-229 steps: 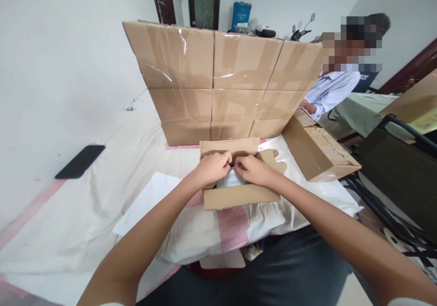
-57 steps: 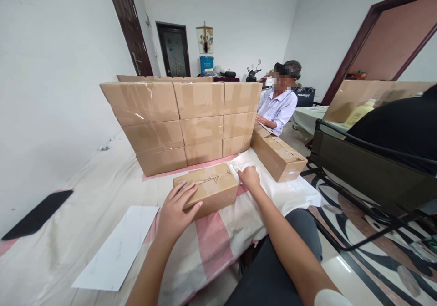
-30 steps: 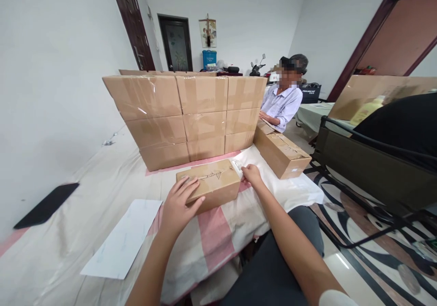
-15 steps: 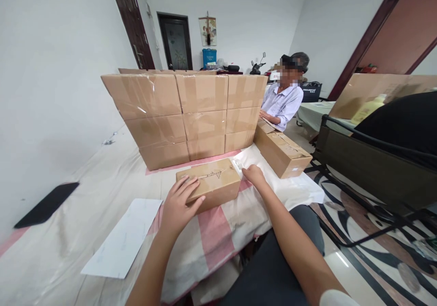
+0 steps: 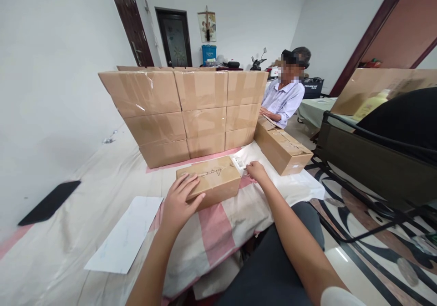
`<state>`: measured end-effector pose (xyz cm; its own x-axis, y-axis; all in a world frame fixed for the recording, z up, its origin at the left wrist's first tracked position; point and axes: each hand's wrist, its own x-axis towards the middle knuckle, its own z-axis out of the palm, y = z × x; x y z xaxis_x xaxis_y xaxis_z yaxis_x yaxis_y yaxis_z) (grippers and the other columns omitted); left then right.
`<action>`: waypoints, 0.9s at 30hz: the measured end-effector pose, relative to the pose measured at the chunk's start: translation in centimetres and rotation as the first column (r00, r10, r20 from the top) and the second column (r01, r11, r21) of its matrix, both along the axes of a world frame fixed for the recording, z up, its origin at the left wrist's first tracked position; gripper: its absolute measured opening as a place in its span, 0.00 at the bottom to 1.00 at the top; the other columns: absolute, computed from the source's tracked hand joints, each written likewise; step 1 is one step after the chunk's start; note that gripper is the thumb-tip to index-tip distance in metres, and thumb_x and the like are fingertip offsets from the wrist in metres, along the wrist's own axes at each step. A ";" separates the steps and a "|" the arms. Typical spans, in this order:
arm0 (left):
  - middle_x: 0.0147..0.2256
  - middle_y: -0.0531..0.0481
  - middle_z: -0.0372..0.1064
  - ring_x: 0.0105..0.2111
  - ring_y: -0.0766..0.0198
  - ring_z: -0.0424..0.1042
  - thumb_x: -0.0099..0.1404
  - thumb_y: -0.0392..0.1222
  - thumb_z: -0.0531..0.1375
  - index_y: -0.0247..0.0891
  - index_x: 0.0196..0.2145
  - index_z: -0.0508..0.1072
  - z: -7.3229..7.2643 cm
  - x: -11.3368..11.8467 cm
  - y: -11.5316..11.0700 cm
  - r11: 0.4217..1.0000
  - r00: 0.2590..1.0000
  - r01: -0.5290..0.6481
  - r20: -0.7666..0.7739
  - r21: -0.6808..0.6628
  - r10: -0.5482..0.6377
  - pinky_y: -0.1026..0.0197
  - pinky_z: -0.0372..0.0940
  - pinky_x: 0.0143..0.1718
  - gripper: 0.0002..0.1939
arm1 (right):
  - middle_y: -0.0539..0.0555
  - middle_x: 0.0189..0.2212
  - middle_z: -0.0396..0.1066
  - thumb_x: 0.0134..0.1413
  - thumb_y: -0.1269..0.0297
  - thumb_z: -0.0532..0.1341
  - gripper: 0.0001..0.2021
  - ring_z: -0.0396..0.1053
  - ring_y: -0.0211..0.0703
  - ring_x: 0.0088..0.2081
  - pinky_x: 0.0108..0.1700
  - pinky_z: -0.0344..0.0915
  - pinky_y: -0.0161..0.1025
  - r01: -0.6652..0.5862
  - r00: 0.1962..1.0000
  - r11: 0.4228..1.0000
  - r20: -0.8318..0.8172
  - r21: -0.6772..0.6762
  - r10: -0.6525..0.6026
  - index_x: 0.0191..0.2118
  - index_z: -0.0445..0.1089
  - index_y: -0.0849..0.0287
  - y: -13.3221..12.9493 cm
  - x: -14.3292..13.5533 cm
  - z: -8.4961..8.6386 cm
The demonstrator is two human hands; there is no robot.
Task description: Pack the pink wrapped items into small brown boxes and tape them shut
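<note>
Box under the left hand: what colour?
Brown box, with dark marks on top, best seen in the head view.

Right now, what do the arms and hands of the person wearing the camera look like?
The left hand and right hand wear no gloves, and no watch shows. The left arm is bare as far as it shows; the right arm goes into a whitish sleeve.

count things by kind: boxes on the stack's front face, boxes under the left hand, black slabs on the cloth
Front stack boxes: 9
Box under the left hand: 1
Black slab: 1
Total: 11
</note>
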<state>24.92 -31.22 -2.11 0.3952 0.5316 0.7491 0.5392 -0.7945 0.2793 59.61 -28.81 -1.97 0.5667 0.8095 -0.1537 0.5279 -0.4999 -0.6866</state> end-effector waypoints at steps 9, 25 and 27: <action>0.56 0.46 0.75 0.61 0.46 0.68 0.69 0.46 0.64 0.43 0.56 0.74 0.2 0.0 -0.1 1.000 1.000 -0.001 0.002 -0.010 0.001 0.38 0.67 0.62 0.19 | 0.53 0.21 0.75 0.52 0.76 0.58 0.11 0.68 0.35 0.17 0.18 0.54 0.31 0.069 0.951 0.988 -0.309 0.137 -0.024 0.22 0.62 0.58 0.0 -0.7 -1.4; 0.56 0.45 0.75 0.61 0.45 0.69 0.68 0.44 0.66 0.42 0.56 0.73 0.2 -0.1 -0.1 0.999 1.000 0.015 0.002 0.038 -0.015 0.38 0.68 0.60 0.20 | 0.52 0.17 0.72 0.46 0.75 0.62 0.11 0.71 0.38 0.17 0.18 0.67 0.31 0.267 0.819 0.906 -0.573 0.329 -0.033 0.19 0.61 0.57 -0.8 -2.2 -2.9; 0.56 0.45 0.75 0.61 0.46 0.69 0.68 0.44 0.66 0.42 0.56 0.73 0.2 -0.1 0.0 0.999 1.000 0.014 -0.002 0.033 -0.014 0.38 0.67 0.61 0.20 | 0.52 0.18 0.73 0.45 0.74 0.63 0.11 0.71 0.38 0.17 0.19 0.68 0.32 0.285 0.810 0.894 -0.585 0.346 -0.032 0.19 0.61 0.57 -0.8 -2.3 -3.1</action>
<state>24.81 -31.24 -1.91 0.4037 0.5009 0.7656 0.5284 -0.8108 0.2519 57.29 -29.60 -5.08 0.6110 0.7745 -0.1642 -0.0664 -0.1565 -0.9854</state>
